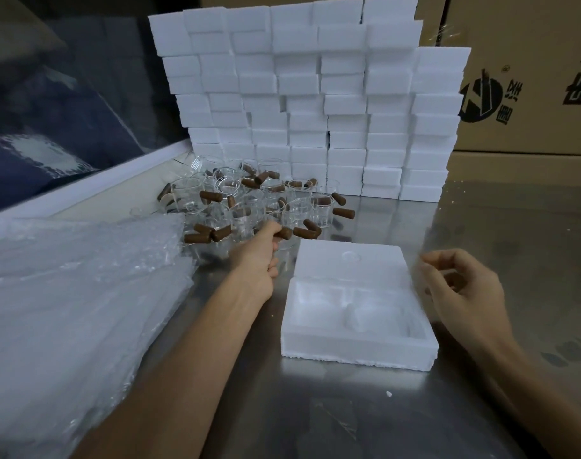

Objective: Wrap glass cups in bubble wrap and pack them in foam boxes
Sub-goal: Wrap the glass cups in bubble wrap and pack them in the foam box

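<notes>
Steel table (348,409). I see the left hand (261,256) reached into the cluster of glass cups (249,200) with brown handles, fingers curled round one handle (284,232) at the near edge of the cluster. Right hand (461,293) hovers just right of the open foam box (358,349), fingers loosely curled, holding nothing. Box lid (352,260) lies just behind its tray. Bubble wrap (77,309) heaped far left. Stacked foam boxes (309,94) behind the cups.
</notes>
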`<state>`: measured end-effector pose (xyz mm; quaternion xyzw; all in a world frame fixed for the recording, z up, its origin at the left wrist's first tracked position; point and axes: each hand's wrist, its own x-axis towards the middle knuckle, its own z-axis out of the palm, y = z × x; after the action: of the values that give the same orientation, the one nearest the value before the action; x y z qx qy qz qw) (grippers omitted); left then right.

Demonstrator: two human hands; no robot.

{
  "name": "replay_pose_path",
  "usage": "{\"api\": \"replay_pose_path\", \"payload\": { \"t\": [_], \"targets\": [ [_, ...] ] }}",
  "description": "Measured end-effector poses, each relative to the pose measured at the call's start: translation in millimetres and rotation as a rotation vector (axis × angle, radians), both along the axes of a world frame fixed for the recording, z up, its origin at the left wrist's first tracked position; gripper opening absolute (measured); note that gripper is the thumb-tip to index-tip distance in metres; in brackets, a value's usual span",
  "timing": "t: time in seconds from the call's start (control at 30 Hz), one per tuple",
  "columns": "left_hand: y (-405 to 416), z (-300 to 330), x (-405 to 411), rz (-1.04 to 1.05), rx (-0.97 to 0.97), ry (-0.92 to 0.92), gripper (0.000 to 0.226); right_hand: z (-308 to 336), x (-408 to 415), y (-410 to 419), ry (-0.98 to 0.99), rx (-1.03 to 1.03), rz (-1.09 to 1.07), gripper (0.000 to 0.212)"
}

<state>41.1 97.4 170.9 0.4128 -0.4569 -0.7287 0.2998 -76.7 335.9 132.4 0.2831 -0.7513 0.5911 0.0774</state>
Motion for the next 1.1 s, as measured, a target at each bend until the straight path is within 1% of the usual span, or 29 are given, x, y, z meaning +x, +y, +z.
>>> {"api": "replay_pose_path", "payload": {
  "t": [0.1,0.2,0.27,0.37,0.4,0.5,0.53,0.6,0.7,0.83,0.9,0.97,1.03,1.1],
  "targets": [
    [11.6,8.3,3.6,0.029,-0.062,0.041,0.017,10.6,12.9,-6.3,0.076,0.018,0.066,0.016],
    [28.2,16.5,5.9,-0.003,-0.108,0.076,0.018,28.5,31.8,-19.9,0.17,0.056,0.2,0.016],
    [41.7,21.1,7.4,-0.068,-0.118,0.103,0.017,38.7,44.3,-31.6,0.199,0.083,0.284,0.022],
    [58.0,23.9,9.8,-0.158,-0.137,0.131,0.015,46.7,59.2,-48.5,0.251,0.09,0.336,0.034],
    [62.8,24.7,11.6,-0.177,-0.134,0.138,0.012,47.5,62.6,-53.0,0.262,0.065,0.337,0.036],
    [69.2,22.1,15.0,-0.215,-0.123,0.163,0.032,46.1,67.2,-61.8,0.329,-0.007,0.261,0.031],
    [70.6,22.1,16.6,-0.22,-0.123,0.168,0.034,45.0,67.4,-62.9,0.378,0.001,0.218,0.028],
    [72.9,21.0,17.5,-0.236,-0.12,0.18,0.031,42.9,66.5,-63.5,0.46,0.031,0.153,0.028],
    [79.6,18.8,17.0,-0.277,-0.132,0.166,0.033,38.8,61.9,-62.2,0.512,0.035,0.126,0.03],
    [87.0,17.4,20.3,-0.353,-0.181,0.112,0.026,31.7,58.7,-57.5,0.549,0.0,0.086,0.019],
    [89.5,17.9,23.7,-0.401,-0.274,0.095,0.034,30.3,57.4,-53.6,0.474,-0.04,0.068,0.015],
    [90.3,19.1,26.1,-0.381,-0.447,0.113,0.04,31.1,57.4,-50.7,0.31,-0.089,0.092,0.013],
    [88.0,18.5,26.5,-0.273,-0.739,0.165,0.048,33.3,55.9,-48.4,0.147,-0.137,0.131,0.011],
    [82.6,15.7,27.9,-0.132,-1.024,0.249,0.053,36.3,53.5,-44.6,0.052,-0.181,0.14,0.009]
  ]
}}
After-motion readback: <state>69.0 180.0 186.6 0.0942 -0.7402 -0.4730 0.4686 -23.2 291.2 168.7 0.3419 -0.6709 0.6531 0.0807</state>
